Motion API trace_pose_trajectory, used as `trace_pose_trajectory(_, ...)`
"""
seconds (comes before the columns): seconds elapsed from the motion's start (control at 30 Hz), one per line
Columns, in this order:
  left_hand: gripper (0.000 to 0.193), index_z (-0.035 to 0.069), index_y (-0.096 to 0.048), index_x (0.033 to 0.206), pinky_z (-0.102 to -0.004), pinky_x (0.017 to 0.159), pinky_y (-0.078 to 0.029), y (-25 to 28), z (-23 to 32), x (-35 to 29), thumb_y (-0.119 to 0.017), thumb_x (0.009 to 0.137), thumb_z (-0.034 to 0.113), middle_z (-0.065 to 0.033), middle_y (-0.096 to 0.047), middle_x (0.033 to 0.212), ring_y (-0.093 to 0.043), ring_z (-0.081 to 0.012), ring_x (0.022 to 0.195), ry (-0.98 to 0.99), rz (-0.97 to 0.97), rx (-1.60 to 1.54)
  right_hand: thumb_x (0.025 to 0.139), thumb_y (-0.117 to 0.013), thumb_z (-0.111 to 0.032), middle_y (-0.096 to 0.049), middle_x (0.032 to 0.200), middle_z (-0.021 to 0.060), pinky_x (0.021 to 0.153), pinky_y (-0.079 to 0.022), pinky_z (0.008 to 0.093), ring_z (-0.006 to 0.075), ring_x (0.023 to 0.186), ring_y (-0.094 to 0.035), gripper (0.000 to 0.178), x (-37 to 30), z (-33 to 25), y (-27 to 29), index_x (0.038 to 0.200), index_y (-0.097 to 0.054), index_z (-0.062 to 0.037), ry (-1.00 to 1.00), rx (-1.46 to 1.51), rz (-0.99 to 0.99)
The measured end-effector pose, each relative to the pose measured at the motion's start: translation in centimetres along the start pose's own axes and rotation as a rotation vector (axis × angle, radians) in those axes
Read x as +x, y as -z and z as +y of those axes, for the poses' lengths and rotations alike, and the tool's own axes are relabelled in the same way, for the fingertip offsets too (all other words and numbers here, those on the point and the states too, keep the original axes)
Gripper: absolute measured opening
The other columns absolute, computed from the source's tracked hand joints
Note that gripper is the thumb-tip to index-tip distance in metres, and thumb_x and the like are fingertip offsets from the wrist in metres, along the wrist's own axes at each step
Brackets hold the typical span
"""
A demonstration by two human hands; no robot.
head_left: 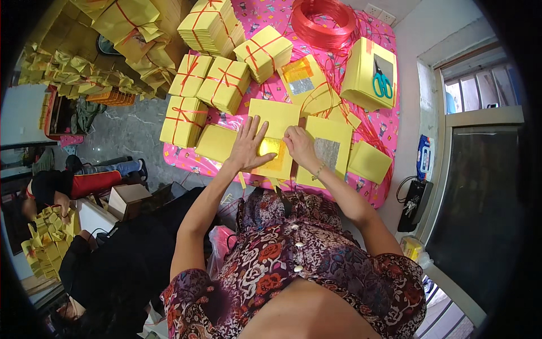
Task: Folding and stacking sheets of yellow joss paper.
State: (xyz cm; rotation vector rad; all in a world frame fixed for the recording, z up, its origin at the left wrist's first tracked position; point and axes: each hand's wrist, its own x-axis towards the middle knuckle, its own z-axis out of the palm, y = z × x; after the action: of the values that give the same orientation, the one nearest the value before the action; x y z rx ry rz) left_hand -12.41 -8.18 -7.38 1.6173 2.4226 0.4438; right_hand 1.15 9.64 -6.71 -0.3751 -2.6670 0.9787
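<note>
A yellow paper sheet [275, 117] with a shiny gold foil patch [272, 148] lies in front of me on the table. My left hand [248, 146] rests flat on its left part, fingers spread and thumb reaching over the foil. At the sheet's right edge is my right hand [300, 147], its fingers curled and pressed together; whatever is in them is hidden. Just right of it, partly under my right wrist, lies another yellow sheet with a silver patch [327, 151]. A low yellow paper stack [216, 142] sits left of my left hand.
Yellow bundles tied with red strips [224, 85] crowd the pink patterned tablecloth [195, 164]. A red plastic strip coil [323, 25] lies at the back. Teal-handled scissors [382, 85] rest on a tall stack at right. Another person [113, 248] sits at lower left near yellow papers.
</note>
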Motion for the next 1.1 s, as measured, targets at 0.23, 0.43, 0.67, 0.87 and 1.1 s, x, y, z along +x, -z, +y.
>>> trace_pose_trajectory(0.23, 0.094, 0.011, -0.022, 0.156, -0.0527, 0.119, -0.014, -1.0, -1.9, 0.1, -0.053, 0.086, 0.067, -0.0263, -0.012, 0.160, -0.006, -0.0447, 0.149, -0.037, 0.005, -0.186, 0.087, -0.064, -0.008, -0.055, 0.088, 0.0126, 0.078, -0.046, 0.0431, 0.0334, 0.088, -0.056, 0.015, 0.6, 0.0, 0.2, 0.094, -0.052, -0.0047, 0.046, 0.005, -0.054)
trace_pose_trajectory(0.43, 0.073, 0.012, -0.032, 0.151, -0.0530, 0.114, -0.023, -0.6, 0.2, -0.4, -0.060, 0.091, 0.040, -0.0242, -0.027, 0.154, -0.023, -0.0444, 0.142, 0.086, 0.256, -0.181, 0.084, -0.069, -0.013, -0.055, 0.095, 0.0134, 0.080, -0.049, 0.0427, 0.0346, 0.093, -0.058, 0.028, 0.5, 0.0, 1.0, 0.107, -0.057, -0.0050, 0.136, -0.095, -0.067)
trace_pose_trajectory(0.67, 0.063, -0.007, -0.034, 0.135, -0.0420, 0.089, -0.045, -1.8, 5.1, 0.8, -0.067, 0.086, 0.014, -0.0283, -0.045, 0.119, -0.051, -0.0363, 0.104, 0.565, 0.603, -0.734, 0.082, -0.070, -0.021, -0.055, 0.095, 0.0087, 0.075, -0.050, 0.0394, 0.0259, 0.092, -0.055, 0.025, 1.6, 0.7, 1.6, 0.102, -0.061, -0.0073, 0.354, -0.382, -0.079)
trace_pose_trajectory(0.87, 0.077, -0.003, -0.018, 0.140, -0.0279, 0.055, -0.053, -1.4, 4.0, 3.8, -0.071, 0.085, 0.012, -0.0118, -0.055, 0.102, -0.063, -0.0183, 0.074, 0.958, 0.580, -1.434, 0.081, -0.069, -0.020, -0.057, 0.092, 0.0063, 0.073, -0.048, 0.0388, 0.0247, 0.089, -0.055, 0.019, 2.5, -0.4, 2.5, 0.094, -0.062, -0.0071, 0.412, -0.460, -0.067)
trace_pose_trajectory(1.1, 0.066, 0.001, -0.025, 0.136, -0.0317, 0.051, -0.057, -0.6, 1.1, 1.3, -0.065, 0.084, 0.004, -0.0157, -0.064, 0.095, -0.066, -0.0213, 0.062, 0.862, 0.773, -1.484, 0.089, -0.065, -0.024, -0.061, 0.087, 0.0129, 0.065, -0.053, 0.0421, 0.0322, 0.078, -0.067, 0.019, 3.6, -16.4, 13.1, 0.093, -0.060, -0.0063, 0.308, -0.416, -0.261)
